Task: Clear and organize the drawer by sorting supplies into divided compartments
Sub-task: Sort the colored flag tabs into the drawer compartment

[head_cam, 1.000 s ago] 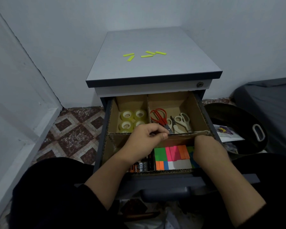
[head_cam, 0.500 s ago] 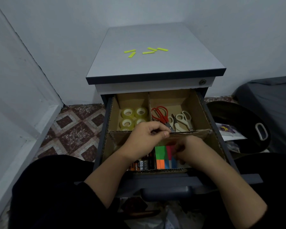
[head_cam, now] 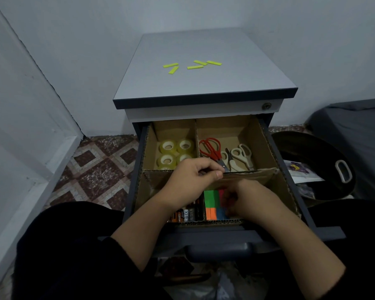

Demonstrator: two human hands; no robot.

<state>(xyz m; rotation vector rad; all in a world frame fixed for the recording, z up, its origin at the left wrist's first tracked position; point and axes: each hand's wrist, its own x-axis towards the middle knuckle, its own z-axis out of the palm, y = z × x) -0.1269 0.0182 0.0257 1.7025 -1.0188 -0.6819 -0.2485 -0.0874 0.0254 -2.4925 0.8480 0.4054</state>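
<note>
Head view: left hand (head_cam: 188, 182) is pinching the floppy cardboard divider (head_cam: 250, 173) edge, right hand (head_cam: 245, 200) fingering light sticky notes (head_cam: 211, 198), grip unclear.

The dividers (head_cam: 250, 173) in the drawer (head_cam: 287, 167) are seen to be raw brown corrugated cardboard, matt, with rough fluted edges. The tape rolls (head_cam: 175, 151) look like clear glossy plastic. The scissors (head_cam: 224, 153) have smooth plastic handles, red and cream, and metal blades. The sticky notes (head_cam: 212, 204) appear as matt bright paper. The cabinet top (head_cam: 204, 83) is smooth, matt grey laminate. The floor (head_cam: 100, 169) is speckled, patterned tile.
</note>
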